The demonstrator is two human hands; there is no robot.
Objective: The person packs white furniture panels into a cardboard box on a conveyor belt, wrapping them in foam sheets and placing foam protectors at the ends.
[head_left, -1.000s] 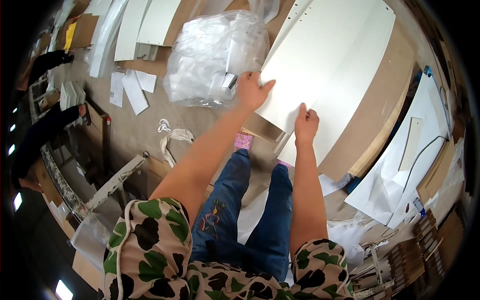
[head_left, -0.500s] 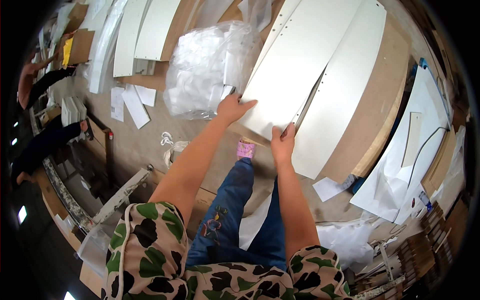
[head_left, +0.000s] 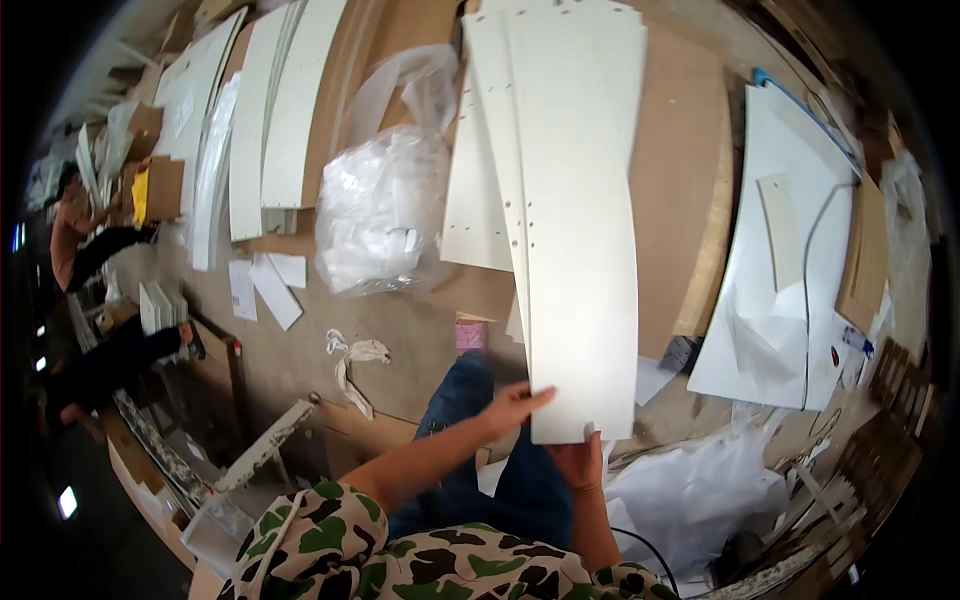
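A long white board (head_left: 585,220) with small drilled holes lies lengthwise in front of me, its near end drawn close to my body. My left hand (head_left: 510,412) is closed on its left edge near that end. At the near end, my right hand (head_left: 578,460) grips from below, with the thumb up at the edge and the other fingers partly hidden. A second white board's edge shows just under the left side of the held one. Farther left, another white board (head_left: 475,225) with holes lies partly covered by them.
Brown sheet boards (head_left: 680,200) lie under and right of the white ones. A clear bag of white packing pieces (head_left: 380,210) sits to the left, near more white panels (head_left: 305,110). White plastic film (head_left: 690,500) lies at the lower right. Two people (head_left: 75,235) are at the far left.
The white board has come toward me and swung from a slant to nearly straight ahead. Both hands have moved down, close to my body. My view has also shifted.
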